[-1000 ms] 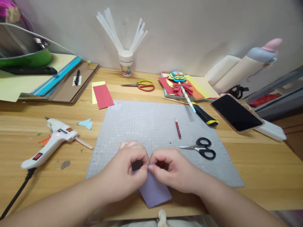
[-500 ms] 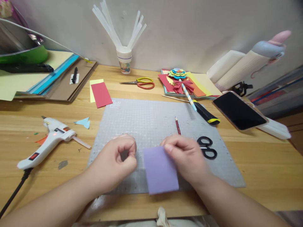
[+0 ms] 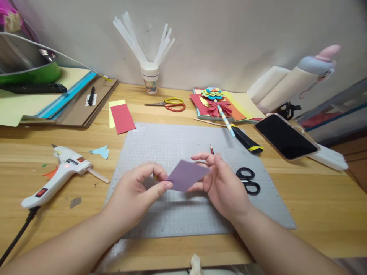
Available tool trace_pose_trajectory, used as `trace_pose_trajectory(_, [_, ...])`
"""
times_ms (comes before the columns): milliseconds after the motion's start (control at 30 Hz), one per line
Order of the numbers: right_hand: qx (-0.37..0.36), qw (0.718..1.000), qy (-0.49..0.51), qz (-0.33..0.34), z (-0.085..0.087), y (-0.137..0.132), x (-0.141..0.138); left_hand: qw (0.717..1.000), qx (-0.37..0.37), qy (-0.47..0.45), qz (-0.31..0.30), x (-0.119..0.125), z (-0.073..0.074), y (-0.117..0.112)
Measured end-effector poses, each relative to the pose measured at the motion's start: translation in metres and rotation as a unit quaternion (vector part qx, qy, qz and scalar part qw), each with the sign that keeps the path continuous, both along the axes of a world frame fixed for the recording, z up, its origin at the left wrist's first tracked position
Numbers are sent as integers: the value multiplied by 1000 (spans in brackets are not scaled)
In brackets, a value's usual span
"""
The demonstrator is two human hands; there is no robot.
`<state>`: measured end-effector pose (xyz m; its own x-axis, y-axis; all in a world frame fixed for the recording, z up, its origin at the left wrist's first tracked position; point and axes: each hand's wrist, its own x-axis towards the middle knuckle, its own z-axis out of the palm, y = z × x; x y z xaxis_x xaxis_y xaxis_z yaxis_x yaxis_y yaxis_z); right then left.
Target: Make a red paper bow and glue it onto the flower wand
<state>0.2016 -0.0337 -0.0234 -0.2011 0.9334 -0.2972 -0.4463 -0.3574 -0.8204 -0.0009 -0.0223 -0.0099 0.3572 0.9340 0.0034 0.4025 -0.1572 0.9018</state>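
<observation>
One purple paper [image 3: 186, 176] is being pinched at its left corner by the left hand [image 3: 134, 191], above the grey mat [image 3: 163, 145]; the right hand [image 3: 223, 187] is held, fingers spread, by its right corner, contact unclear. Creases are probably best avoided with light pressure.

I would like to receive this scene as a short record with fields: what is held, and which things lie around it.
Held item: purple paper, tilted above the gray mat
Left grip: pinches the paper's left end
Right grip: open, at the paper's right end; contact cannot be told
On the mat: pencil and black-handled scissors, both partly hidden by the right hand
Left of the mat: white glue gun; light-blue paper scrap
Beyond the mat: red-and-yellow-handled scissors; paper cup holding white sticks
</observation>
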Motion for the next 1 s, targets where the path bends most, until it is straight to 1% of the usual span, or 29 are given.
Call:
trace_pose_trajectory(67, [-52,995,27,79,2,2,2,994,97,36,-18,-4,1,3])
trace_pose_trajectory(133, [-57,988,23,140,3,1,3,981,178,65,-45,-8,0,5])
trace_pose_trajectory(200, [-46,984,23,169,3,-1,3,970,222,75,-55,-9,-1,6])
trace_pose_trajectory(267, [-56,980,51,183,4,-2,5,970,225,74,-47,-9,-3,5])
trace_pose_trajectory(333, [-65,981,84,163,5,0,7,980,183,69,-21,-8,-2,3])
trace_pose_trajectory(367, [-61,985,93,130,5,1,9,988,145,61,-10,-7,0,2])
trace_pose_trajectory(400, [-48,991,94,83,6,3,11,995,92,48,-12,-7,2,0])
trace_pose_trajectory(433, [-29,995,85,34,7,5,13,998,30,33,-36,-6,5,-1])
trace_pose_trajectory(467, [-7,998,67,-9,7,6,14,996,-34,17,-80,-5,8,-3])
trace_pose_trajectory(533, [44,997,12,-63,7,6,13,972,-138,-14,-192,-3,11,-8])
trace_pose_trajectory(567, [72,995,-23,-72,7,5,11,957,-171,-31,-231,-2,12,-9])
trace_pose_trajectory(600, [97,991,-57,-69,6,3,9,948,-194,-53,-247,0,12,-11])
trace_pose_trajectory(633, [117,987,-88,-61,6,0,6,944,-213,-77,-240,1,11,-12])
trace_pose_trajectory(700, [137,982,-121,-39,4,-5,1,939,-257,-114,-196,5,8,-12])
trace_pose_trajectory(733, [138,983,-115,-30,4,-6,-1,937,-278,-126,-173,6,7,-11])
trace_pose_trajectory(800, [121,991,-63,-5,2,-8,-3,933,-304,-136,-138,7,5,-9])
trace_pose_trajectory(867, [85,995,-16,51,0,-8,-4,936,-302,-152,-102,8,4,-8])
trace_pose_trajectory(933, [46,991,-26,119,-2,-8,-5,943,-285,-162,-64,8,4,-8])
trace_pose_trajectory(1000, [22,986,-60,152,-3,-9,-8,948,-273,-157,-35,8,4,-8])
